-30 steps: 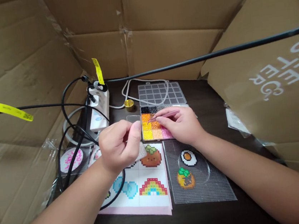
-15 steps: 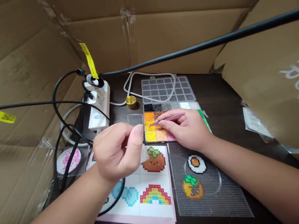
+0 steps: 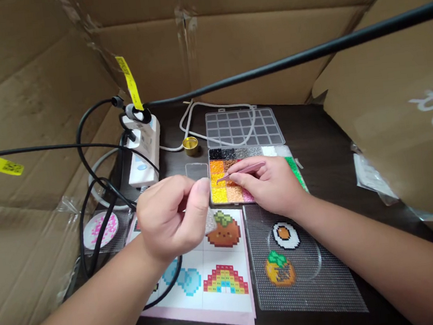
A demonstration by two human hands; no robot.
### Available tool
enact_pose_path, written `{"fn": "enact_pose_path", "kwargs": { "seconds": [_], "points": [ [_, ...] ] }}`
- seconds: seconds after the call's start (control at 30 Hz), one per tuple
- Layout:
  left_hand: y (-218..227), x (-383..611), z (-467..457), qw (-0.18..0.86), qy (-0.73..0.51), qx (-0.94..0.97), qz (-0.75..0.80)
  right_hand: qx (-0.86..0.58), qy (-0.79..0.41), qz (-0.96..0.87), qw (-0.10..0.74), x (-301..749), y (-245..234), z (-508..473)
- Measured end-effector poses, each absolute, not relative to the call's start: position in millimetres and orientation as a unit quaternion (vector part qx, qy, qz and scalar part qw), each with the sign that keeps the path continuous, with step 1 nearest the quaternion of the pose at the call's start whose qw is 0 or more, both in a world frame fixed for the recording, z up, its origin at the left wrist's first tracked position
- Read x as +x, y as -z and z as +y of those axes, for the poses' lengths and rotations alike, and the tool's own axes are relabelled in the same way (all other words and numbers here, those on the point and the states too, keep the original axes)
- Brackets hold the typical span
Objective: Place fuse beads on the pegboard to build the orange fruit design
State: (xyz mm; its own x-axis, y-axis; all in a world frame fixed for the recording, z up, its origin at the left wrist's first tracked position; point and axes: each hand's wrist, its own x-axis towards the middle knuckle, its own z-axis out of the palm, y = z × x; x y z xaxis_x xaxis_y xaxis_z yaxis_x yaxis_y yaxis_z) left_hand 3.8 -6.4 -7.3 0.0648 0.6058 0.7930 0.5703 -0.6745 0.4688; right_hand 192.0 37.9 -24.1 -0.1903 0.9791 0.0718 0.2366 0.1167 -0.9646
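- Pink tweezers (image 3: 254,167), gripped between the thumb and fingers of the right hand (image 3: 276,187), angle over the left side of an open bead box (image 3: 221,203), their bent tip at a compartment of yellow-orange beads (image 3: 215,181); whether the tip touches or pinches a bead cannot be told.
- The left hand (image 3: 173,217) is curled in front of the box, thumb against the bent index finger; a pale, speckled packet (image 3: 210,221) shows at its edge, but whether the fingers grip it is hidden.
- Beneath the left hand lies a pattern sheet (image 3: 227,310), printed with a rainbow (image 3: 225,279), a blue bow and a brown, leaf-topped face.
- Beside the sheet, partly under the right forearm, a clear pegboard (image 3: 313,297) bears a fried-egg design (image 3: 293,237) and an orange, green-topped design (image 3: 280,274) with dark gaps.
- Behind the box, its gridded compartments facing up, rests a clear plastic tray (image 3: 269,125), near a small gold cup (image 3: 190,146).
- At left, pink beads sit on a round white dish (image 3: 90,238), below a cabled power strip (image 3: 143,163).
- Cardboard walls (image 3: 266,52) enclose the dark table (image 3: 311,141).
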Motion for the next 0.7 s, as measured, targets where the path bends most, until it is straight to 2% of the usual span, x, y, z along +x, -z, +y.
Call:
{"fn": "enact_pose_path", "kwargs": {
  "seconds": [0.27,0.6,0.7],
  "points": [
    [9,3,-6,0.013,-0.547,0.728,0.412,-0.482,-0.442,-0.624,0.428,196,17,39],
    [13,6,-9,0.010,-0.564,0.722,0.400,-0.465,-0.249,-0.644,0.554,222,-55,12],
    [12,4,-8,-0.001,-0.558,0.735,0.384,-0.490,-0.228,-0.627,0.560,231,-64,-16]
  ]
}}
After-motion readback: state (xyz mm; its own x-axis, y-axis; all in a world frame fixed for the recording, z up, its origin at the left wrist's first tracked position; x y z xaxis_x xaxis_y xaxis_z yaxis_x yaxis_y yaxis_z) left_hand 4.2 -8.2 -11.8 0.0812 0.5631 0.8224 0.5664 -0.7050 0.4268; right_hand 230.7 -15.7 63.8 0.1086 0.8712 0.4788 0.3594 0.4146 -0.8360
